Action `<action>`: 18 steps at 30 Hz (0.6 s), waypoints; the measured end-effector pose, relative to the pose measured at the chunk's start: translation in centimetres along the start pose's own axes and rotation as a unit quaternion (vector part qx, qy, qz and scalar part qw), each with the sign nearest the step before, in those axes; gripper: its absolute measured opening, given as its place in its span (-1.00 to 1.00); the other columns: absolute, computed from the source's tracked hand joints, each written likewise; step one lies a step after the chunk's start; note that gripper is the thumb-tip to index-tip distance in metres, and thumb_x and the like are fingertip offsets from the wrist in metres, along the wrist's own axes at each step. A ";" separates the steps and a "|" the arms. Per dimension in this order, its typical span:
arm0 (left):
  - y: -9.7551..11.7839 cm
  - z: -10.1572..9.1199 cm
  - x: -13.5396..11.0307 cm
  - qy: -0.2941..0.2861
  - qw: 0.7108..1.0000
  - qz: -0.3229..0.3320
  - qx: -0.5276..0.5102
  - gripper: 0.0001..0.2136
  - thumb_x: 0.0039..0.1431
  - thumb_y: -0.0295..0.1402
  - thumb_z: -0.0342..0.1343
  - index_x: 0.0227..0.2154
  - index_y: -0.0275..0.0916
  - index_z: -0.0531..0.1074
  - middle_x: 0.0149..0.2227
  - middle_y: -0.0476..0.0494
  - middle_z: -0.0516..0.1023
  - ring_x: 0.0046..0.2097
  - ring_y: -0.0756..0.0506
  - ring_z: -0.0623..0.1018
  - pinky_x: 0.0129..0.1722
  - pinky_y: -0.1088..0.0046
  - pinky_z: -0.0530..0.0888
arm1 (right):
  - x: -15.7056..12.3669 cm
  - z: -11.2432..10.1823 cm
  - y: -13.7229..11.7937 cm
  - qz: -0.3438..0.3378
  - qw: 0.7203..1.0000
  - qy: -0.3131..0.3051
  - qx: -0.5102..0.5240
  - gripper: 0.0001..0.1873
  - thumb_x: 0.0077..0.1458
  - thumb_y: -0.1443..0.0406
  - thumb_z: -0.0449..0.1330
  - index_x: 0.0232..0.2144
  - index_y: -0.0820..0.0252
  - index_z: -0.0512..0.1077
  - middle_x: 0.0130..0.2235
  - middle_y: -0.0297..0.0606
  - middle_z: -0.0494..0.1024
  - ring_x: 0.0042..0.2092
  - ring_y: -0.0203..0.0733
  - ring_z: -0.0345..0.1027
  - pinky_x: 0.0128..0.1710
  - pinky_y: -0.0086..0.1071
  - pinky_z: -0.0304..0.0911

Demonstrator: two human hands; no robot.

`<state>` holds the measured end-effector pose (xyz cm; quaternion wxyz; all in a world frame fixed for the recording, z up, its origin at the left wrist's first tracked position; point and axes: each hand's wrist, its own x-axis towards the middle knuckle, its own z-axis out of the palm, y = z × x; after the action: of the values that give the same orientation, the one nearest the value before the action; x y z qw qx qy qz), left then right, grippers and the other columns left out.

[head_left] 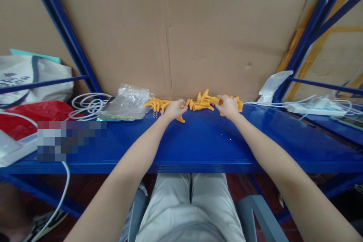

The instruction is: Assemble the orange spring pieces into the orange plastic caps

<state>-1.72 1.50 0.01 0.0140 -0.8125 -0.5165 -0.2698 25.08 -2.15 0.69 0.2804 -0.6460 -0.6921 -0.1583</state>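
Observation:
At the back of the blue table, my left hand (pixel 175 109) has its fingers pinched on a small orange plastic piece (pixel 183 106). Left of it lie several orange corkscrews (pixel 159 104), their metal spirals pointing toward me. One orange handle (pixel 180 120) shows just below this hand. My right hand (pixel 228 106) is curled over orange plastic parts at the right end of the row, and a tube-shaped part (pixel 217 100) is by its thumb. Its fingers partly hide what they grip. Between both hands sits a loose pile of orange parts (pixel 202 103), some branched, some tubular.
A cardboard panel (pixel 198 41) stands behind the blue table (pixel 195 143). Clear plastic bags (pixel 127 102) and coiled white cable (pixel 89 104) lie left. On the right are a white power strip (pixel 314 107) and cables. Blue posts (pixel 68 34) flank the table.

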 end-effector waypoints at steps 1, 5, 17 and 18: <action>0.0 0.2 0.0 -0.022 1.000 0.010 0.015 -0.79 0.21 -0.29 0.13 -0.18 -0.22 0.59 -0.34 -0.08 0.66 -0.27 -0.09 0.62 -0.27 0.48 0.46 | 0.1 0.1 -0.1 -0.002 1.000 -0.001 0.005 -0.51 0.25 0.23 0.09 0.17 0.16 0.51 0.12 -0.04 0.61 0.13 0.13 0.45 0.06 -0.11 0.22; 0.3 1.0 -0.2 -0.094 0.992 0.045 0.068 -0.82 0.15 -0.35 0.16 -0.26 -0.22 0.65 -0.29 -0.13 0.69 -0.22 -0.13 0.64 -0.18 0.43 0.49 | 1.1 0.4 -0.9 -0.009 0.999 -0.016 0.026 -0.51 0.26 0.23 0.11 0.19 0.17 0.50 0.15 -0.05 0.59 0.17 0.09 0.45 0.10 -0.14 0.27; 1.1 0.8 -0.3 -0.135 0.983 0.087 0.090 -0.77 0.20 -0.30 0.17 -0.17 -0.21 0.67 -0.29 -0.12 0.69 -0.22 -0.12 0.65 -0.19 0.47 0.51 | 4.5 1.7 -5.1 -0.036 0.994 -0.091 -0.051 -0.54 0.31 0.31 0.04 0.19 0.19 0.48 0.17 0.04 0.55 0.18 0.09 0.41 0.15 -0.07 0.16; 1.1 0.8 -0.4 -0.135 0.983 0.087 0.088 -0.77 0.20 -0.30 0.17 -0.17 -0.20 0.67 -0.29 -0.12 0.69 -0.22 -0.12 0.65 -0.19 0.47 0.51 | 4.6 1.8 -5.3 -0.038 0.992 -0.097 -0.067 -0.55 0.31 0.33 0.02 0.17 0.21 0.49 0.15 0.05 0.55 0.16 0.08 0.42 0.14 -0.09 0.16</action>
<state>-0.56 0.88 -0.52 0.0391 -0.8791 -0.4625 -0.1084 19.50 1.99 2.78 0.1616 -0.6487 -0.7281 -0.1517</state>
